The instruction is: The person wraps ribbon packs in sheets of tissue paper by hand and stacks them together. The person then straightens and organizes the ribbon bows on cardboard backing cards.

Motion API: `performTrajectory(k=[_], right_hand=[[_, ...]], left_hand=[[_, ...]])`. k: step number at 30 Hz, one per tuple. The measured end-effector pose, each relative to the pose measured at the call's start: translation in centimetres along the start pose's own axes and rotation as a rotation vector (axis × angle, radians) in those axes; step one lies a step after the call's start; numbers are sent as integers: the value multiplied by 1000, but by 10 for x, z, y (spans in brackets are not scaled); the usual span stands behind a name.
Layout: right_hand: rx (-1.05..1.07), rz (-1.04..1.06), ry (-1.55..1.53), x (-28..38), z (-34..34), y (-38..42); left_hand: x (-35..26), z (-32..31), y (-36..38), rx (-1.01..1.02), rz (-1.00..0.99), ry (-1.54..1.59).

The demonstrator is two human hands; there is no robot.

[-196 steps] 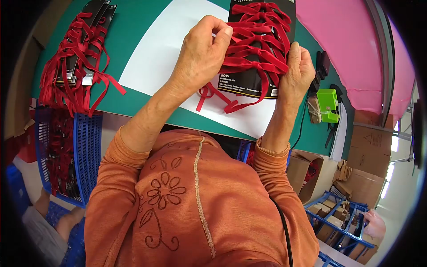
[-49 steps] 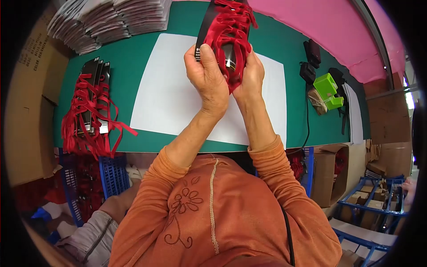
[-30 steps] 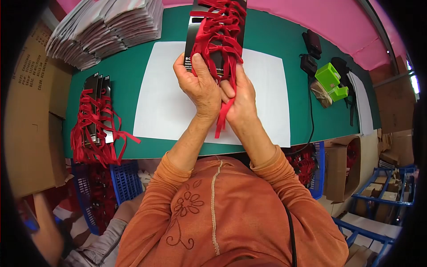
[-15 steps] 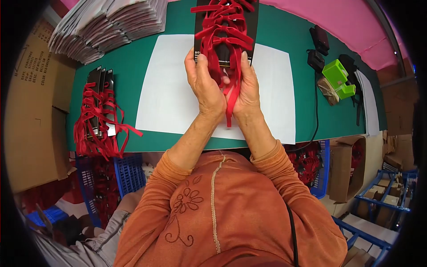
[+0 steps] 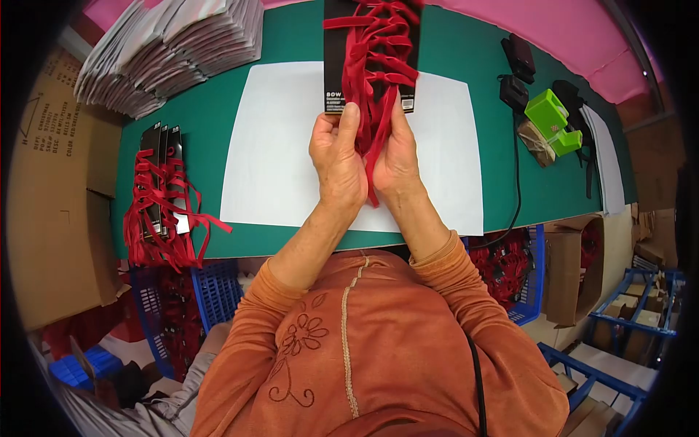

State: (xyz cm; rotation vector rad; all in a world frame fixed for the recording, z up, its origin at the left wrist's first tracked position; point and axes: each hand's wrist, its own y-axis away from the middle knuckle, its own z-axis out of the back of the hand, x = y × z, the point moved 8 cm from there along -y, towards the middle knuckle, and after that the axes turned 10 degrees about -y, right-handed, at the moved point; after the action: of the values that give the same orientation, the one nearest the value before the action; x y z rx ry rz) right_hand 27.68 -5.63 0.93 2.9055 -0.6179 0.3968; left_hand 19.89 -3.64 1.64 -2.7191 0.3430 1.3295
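A black card of red ribbon bows is held out over the white sheet, its top cut off by the upper edge of the view. My left hand closes on its lower left end, thumb lying on top along the ribbon tails. On the other side, my right hand grips the tails near the card's lower right corner. Red tails run down between both palms and hang below them. The fingers beneath are mostly hidden. Printed white lettering and a barcode show at the card's bottom edge.
More bow cards lie on the green table at left. Folded paper bundles are stacked behind them. The white sheet lies under my hands. A green plastic holder and a cable sit at right. Blue baskets stand below.
Both hands have shifted down relative to the card, from its lower edge toward the ribbon tails. More of the card's lower printed strip shows, and the ribbons hang closer together.
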Motion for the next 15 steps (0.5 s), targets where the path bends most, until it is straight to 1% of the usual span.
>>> performTrajectory(k=[1,5,6,10,11,15], right_hand=[[-3,5,-1,2,1,0],[90,38,216,7,-3,-2],[86,34,214,6,-2,-1],[72,168,448,15,-6,2],[66,158,445,16,-3,2],[88,75,613,18,5,1]], left_hand=[[1,1,1,4,4,-1],[1,20,2,-99,-25,-173],[0,22,3,-103,-22,-176],[-6,29,6,-160,59,-462],[-7,31,6,-168,64,-468],[-34,25,3,-112,-226,-790]])
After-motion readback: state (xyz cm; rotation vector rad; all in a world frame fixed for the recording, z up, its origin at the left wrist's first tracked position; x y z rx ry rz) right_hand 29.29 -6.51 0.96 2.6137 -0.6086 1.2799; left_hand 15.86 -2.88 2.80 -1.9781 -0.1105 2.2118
